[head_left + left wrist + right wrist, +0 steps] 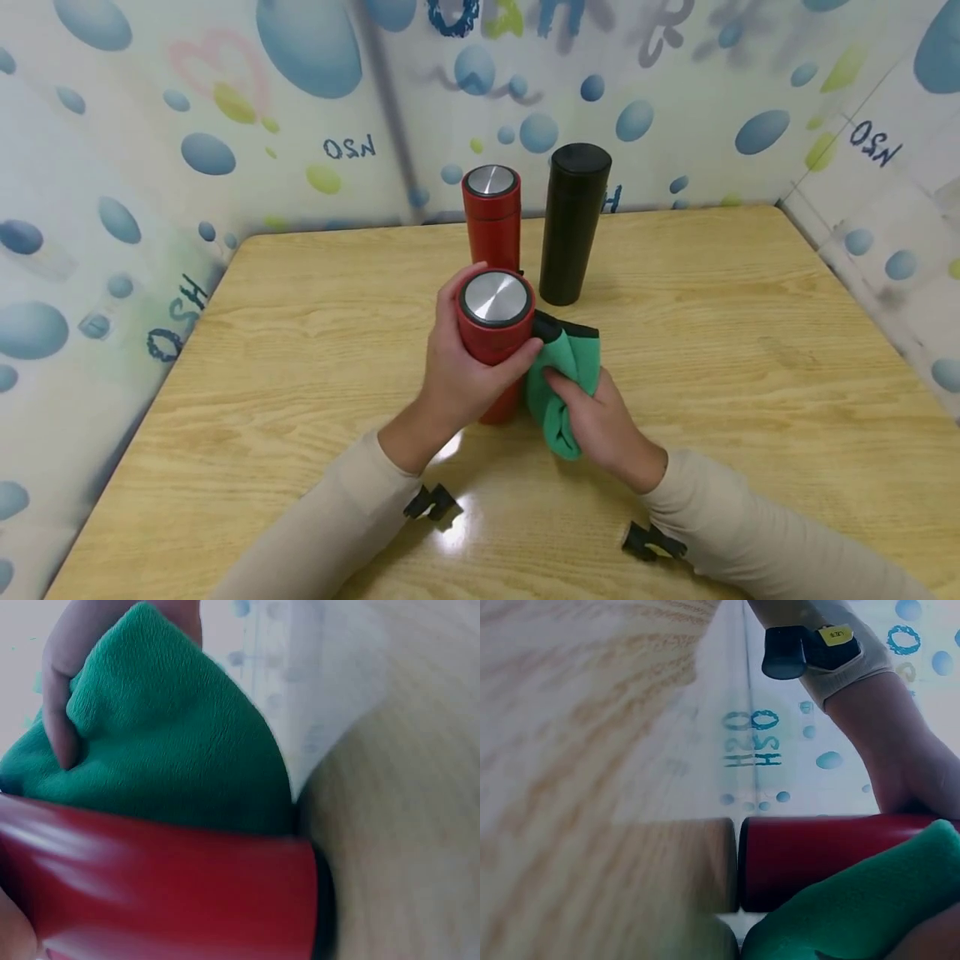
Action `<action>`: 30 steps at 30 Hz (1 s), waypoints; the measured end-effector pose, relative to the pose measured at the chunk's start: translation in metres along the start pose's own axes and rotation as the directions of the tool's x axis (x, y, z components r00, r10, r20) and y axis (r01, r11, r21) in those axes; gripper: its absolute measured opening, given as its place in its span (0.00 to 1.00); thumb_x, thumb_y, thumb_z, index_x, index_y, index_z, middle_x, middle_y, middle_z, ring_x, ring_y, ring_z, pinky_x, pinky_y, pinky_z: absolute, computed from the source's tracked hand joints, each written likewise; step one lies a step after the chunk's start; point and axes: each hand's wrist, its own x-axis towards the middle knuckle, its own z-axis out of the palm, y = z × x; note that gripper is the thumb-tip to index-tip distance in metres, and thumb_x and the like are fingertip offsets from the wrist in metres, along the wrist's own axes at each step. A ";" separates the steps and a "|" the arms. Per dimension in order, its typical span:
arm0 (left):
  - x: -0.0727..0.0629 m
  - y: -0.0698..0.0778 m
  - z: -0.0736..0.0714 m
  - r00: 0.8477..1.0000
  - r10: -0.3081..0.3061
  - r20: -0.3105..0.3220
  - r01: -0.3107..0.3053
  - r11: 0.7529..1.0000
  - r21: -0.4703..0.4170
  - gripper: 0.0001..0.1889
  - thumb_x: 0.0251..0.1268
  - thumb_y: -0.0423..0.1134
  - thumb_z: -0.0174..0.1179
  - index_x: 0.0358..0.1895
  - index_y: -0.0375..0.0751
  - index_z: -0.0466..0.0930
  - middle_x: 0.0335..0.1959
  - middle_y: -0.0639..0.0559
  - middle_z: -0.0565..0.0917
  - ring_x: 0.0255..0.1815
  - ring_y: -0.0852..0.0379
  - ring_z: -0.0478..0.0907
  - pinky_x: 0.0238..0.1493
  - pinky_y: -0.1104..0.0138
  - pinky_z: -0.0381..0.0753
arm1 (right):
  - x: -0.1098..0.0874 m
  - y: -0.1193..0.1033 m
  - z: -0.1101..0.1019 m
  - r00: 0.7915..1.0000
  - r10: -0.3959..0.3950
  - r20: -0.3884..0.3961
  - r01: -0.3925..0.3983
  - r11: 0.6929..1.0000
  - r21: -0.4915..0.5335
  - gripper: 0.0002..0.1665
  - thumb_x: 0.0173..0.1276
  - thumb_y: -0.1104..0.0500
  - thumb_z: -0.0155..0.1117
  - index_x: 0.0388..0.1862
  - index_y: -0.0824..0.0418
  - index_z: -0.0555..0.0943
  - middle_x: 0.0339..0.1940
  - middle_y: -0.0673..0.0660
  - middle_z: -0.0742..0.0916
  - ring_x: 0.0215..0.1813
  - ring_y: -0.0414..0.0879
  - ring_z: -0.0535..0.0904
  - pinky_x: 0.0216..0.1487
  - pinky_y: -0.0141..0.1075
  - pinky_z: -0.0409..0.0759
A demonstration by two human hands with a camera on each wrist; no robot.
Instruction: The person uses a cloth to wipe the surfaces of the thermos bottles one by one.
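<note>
My left hand (467,367) grips a red thermos bottle (495,333) near its top, fingers and thumb curled round the body below the silver-topped lid. The bottle (172,885) is upright, its dark base close to the tabletop. In my right hand (603,421) is a green cloth (566,383) with a black edge, bunched between thumb and fingers. The cloth (180,742) lies against the side of the bottle in the left wrist view. From the right wrist, the cloth (855,900) covers part of the red bottle (802,851).
Just behind the held bottle stands a second red thermos bottle (492,217) with a silver top. A taller black bottle (573,225) stands to its right. The wooden table (315,350) meets a wall (375,167) with blue bubble patterns at the back.
</note>
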 end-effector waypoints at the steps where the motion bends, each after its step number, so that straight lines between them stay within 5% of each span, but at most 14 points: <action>1: 0.001 0.002 -0.001 1.000 0.002 0.002 -0.002 0.999 0.037 0.45 0.52 0.34 0.74 0.72 0.39 0.57 0.62 0.45 0.77 0.64 0.54 0.74 0.60 0.59 0.82 | 0.000 0.000 0.000 1.000 -0.001 -0.003 0.001 1.000 0.007 0.16 0.79 0.62 0.47 0.57 0.70 0.74 0.34 0.53 0.79 0.33 0.37 0.78 0.40 0.30 0.79; 4: 0.005 0.008 -0.007 1.000 0.015 0.020 -0.019 0.984 0.175 0.45 0.51 0.35 0.75 0.71 0.38 0.59 0.62 0.46 0.77 0.64 0.56 0.75 0.61 0.60 0.82 | 0.001 -0.001 0.000 1.000 0.017 -0.026 -0.016 0.999 0.039 0.17 0.78 0.62 0.48 0.57 0.71 0.74 0.38 0.50 0.82 0.38 0.35 0.80 0.44 0.29 0.81; 7: 0.009 0.014 -0.013 0.998 0.026 0.060 -0.044 0.943 0.329 0.45 0.51 0.39 0.76 0.72 0.39 0.60 0.62 0.46 0.78 0.64 0.55 0.75 0.60 0.59 0.82 | 0.002 -0.003 0.001 0.996 0.036 -0.078 -0.031 0.997 0.070 0.17 0.78 0.61 0.49 0.56 0.71 0.75 0.40 0.46 0.84 0.42 0.34 0.81 0.47 0.28 0.81; 10: 0.012 0.019 -0.016 0.993 0.021 0.114 -0.076 0.861 0.503 0.44 0.50 0.43 0.77 0.71 0.41 0.62 0.60 0.46 0.79 0.61 0.52 0.77 0.59 0.57 0.83 | 0.002 -0.003 0.001 0.987 0.027 -0.160 -0.011 0.995 0.097 0.15 0.77 0.61 0.50 0.54 0.70 0.76 0.39 0.44 0.85 0.43 0.34 0.82 0.47 0.28 0.81; 15: 0.012 0.021 -0.013 0.978 -0.015 0.206 -0.133 0.714 0.687 0.42 0.49 0.48 0.77 0.68 0.46 0.64 0.50 0.46 0.83 0.49 0.50 0.82 0.51 0.56 0.86 | 0.000 -0.002 -0.001 0.965 -0.117 -0.235 0.144 0.985 0.099 0.12 0.79 0.63 0.49 0.54 0.65 0.76 0.37 0.46 0.84 0.38 0.35 0.80 0.42 0.28 0.81; 19: 0.010 0.017 -0.010 0.971 -0.029 0.238 -0.154 0.685 0.712 0.39 0.51 0.50 0.75 0.66 0.47 0.65 0.45 0.47 0.84 0.42 0.52 0.83 0.47 0.58 0.87 | -0.001 -0.001 0.000 0.957 -0.205 -0.206 0.227 0.969 0.092 0.11 0.80 0.62 0.48 0.52 0.64 0.76 0.25 0.47 0.79 0.23 0.37 0.76 0.27 0.30 0.78; 22: 0.009 0.015 -0.008 0.967 -0.036 0.253 -0.166 0.667 0.727 0.38 0.51 0.50 0.74 0.65 0.47 0.66 0.43 0.47 0.84 0.39 0.52 0.84 0.44 0.58 0.88 | 0.000 -0.001 -0.001 0.956 -0.246 -0.162 0.256 0.966 0.043 0.18 0.80 0.62 0.47 0.64 0.63 0.75 0.30 0.47 0.80 0.16 0.40 0.70 0.23 0.30 0.74; 24: 0.008 0.015 -0.008 0.964 -0.049 0.263 -0.169 0.650 0.741 0.38 0.51 0.50 0.74 0.65 0.47 0.66 0.42 0.47 0.84 0.38 0.52 0.84 0.43 0.57 0.88 | 0.002 -0.002 -0.002 0.953 -0.272 -0.133 0.274 0.962 -0.004 0.24 0.80 0.64 0.46 0.73 0.59 0.69 0.46 0.49 0.85 0.22 0.41 0.72 0.29 0.29 0.75; 26: 0.007 0.014 -0.008 0.959 -0.065 0.275 -0.173 0.633 0.755 0.39 0.50 0.50 0.75 0.65 0.47 0.66 0.42 0.47 0.85 0.38 0.51 0.84 0.43 0.56 0.88 | 0.004 -0.002 -0.003 0.950 -0.294 -0.107 0.290 0.956 -0.054 0.30 0.80 0.65 0.45 0.79 0.54 0.62 0.68 0.50 0.78 0.37 0.41 0.77 0.43 0.26 0.77; 30: 0.006 0.012 -0.007 0.948 -0.101 0.301 -0.178 0.616 0.767 0.39 0.50 0.51 0.75 0.65 0.47 0.66 0.43 0.48 0.84 0.39 0.51 0.84 0.44 0.56 0.88 | 0.005 -0.001 -0.003 0.945 -0.320 -0.075 0.313 0.946 -0.089 0.31 0.80 0.66 0.45 0.79 0.53 0.61 0.80 0.50 0.67 0.69 0.40 0.70 0.64 0.23 0.71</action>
